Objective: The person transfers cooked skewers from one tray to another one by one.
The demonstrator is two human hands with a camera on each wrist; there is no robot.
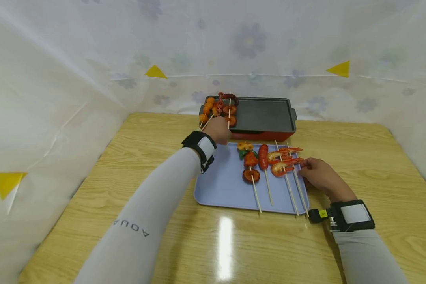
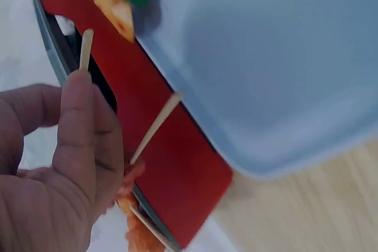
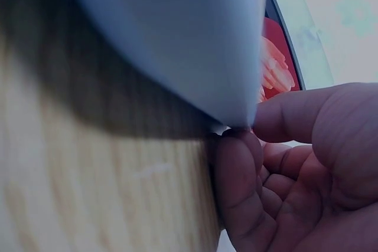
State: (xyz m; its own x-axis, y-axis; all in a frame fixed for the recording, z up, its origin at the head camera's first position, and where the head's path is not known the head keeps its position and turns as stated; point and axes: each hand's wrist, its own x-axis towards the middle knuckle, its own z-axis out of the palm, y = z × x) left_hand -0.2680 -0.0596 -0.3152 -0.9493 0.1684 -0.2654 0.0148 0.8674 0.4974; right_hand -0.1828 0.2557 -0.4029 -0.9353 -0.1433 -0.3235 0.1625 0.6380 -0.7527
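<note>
Over the left end of the black grill pan [image 1: 264, 114], my left hand [image 1: 218, 129] pinches the wooden stick [image 2: 87, 48] of a skewer with round brown slices [image 1: 230, 110]. Beside it on the pan lie a skewer of orange balls [image 1: 207, 107] and one of small pink pieces [image 1: 220, 103], its bare stick [image 2: 156, 127] poking out below the hand in the left wrist view. My right hand [image 1: 319, 175] grips the right rim of the blue-grey tray [image 1: 216, 185], thumb above and fingers beneath. Close by that hand lie two shrimp skewers [image 1: 283, 167].
A sausage skewer [image 1: 263, 157] and a mixed skewer with a mushroom slice [image 1: 251, 175] also lie on the tray, sticks toward me. The pan sits on a red base [image 1: 266, 135] just behind the tray. A wooden table [image 1: 269, 252] carries everything, with a flowered sheet [image 1: 248, 43] behind.
</note>
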